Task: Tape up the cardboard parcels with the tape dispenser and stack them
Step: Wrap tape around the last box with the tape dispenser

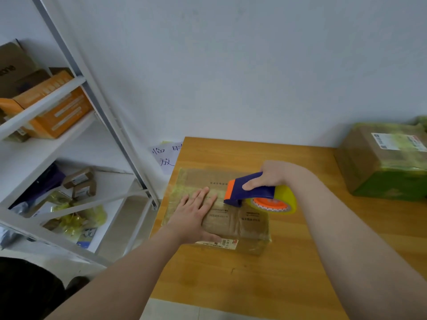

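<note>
Head view: left hand [194, 214] presses parcel [242, 224], fingers [204, 195] straight; right hand [272, 175] clasps tape dispenser [256, 192].

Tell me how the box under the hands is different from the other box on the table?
The near box is flat; the far box is taller. The near box's tape looks pale; the far box's is green. The left hand presses the near box while the right hand holds the tape dispenser on it; nobody touches the far box. Both are brown cardboard with labels.
</note>
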